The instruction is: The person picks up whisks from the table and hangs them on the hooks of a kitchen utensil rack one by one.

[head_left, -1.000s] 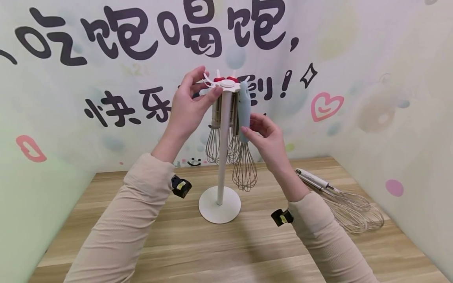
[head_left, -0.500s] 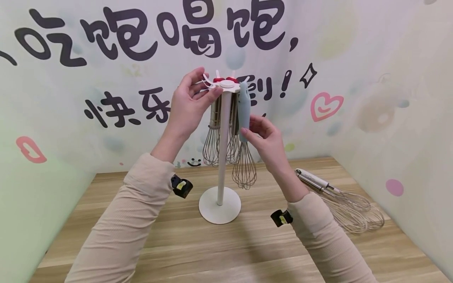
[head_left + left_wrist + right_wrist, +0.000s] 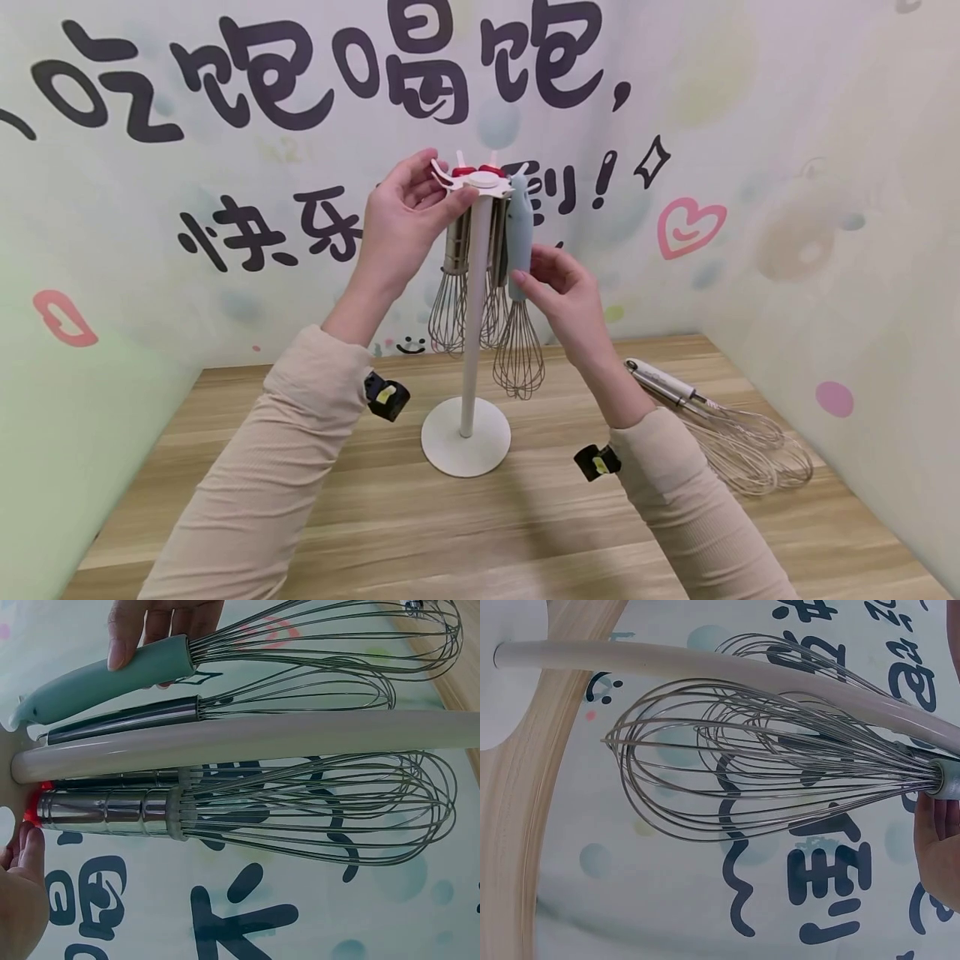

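A white stand (image 3: 472, 358) with a hooked top (image 3: 482, 180) stands upright on its round base. My left hand (image 3: 405, 212) grips the rim of that top between thumb and fingers. From the right side hangs a whisk with a light blue handle (image 3: 520, 237), its top at a hook. My right hand (image 3: 572, 300) pinches the lower end of this handle; the wires (image 3: 772, 761) point down. Behind the pole hang steel-handled whisks (image 3: 105, 811), two with red tops (image 3: 491, 170). A plain steel one (image 3: 135, 720) is beside the blue handle. How the blue whisk's loop sits on its hook is hidden.
More whisks (image 3: 750, 458) lie on the wooden table (image 3: 360, 525) at the right, one with a silver handle (image 3: 660, 379). Printed walls (image 3: 247, 292) enclose the table at the back and sides.
The stand's top has shifted slightly right and turned a little in my left hand. The whisks behind the pole have swung slightly left. My right hand keeps its pinch on the blue-handled whisk.
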The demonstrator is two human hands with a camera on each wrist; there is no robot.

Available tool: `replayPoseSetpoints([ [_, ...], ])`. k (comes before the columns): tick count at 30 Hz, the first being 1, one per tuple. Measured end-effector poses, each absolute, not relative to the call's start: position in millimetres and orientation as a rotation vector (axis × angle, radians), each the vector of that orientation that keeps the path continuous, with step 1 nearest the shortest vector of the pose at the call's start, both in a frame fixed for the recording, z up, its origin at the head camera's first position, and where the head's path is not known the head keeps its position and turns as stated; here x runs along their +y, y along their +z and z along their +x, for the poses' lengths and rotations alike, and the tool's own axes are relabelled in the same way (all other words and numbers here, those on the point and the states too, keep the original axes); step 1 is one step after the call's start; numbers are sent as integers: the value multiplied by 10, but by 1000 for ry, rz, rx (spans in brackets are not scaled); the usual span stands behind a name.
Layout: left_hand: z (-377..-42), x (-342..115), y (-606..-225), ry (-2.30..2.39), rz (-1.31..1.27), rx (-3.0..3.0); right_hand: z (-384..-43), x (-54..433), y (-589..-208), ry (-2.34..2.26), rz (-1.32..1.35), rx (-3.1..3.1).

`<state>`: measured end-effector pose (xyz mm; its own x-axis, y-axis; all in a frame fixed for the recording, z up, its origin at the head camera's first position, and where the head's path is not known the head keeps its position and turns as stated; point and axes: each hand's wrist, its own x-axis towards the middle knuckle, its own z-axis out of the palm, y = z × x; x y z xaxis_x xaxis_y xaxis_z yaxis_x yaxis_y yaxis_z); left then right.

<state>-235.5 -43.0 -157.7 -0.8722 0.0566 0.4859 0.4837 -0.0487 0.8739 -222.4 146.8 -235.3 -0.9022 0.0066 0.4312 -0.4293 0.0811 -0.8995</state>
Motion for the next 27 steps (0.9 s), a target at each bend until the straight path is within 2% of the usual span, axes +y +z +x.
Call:
replayPoseSetpoints([
  [27, -2360, -326, -1578, -1965, -360, -1787, -2292, 1582, -2459, 1884, 418, -2051],
])
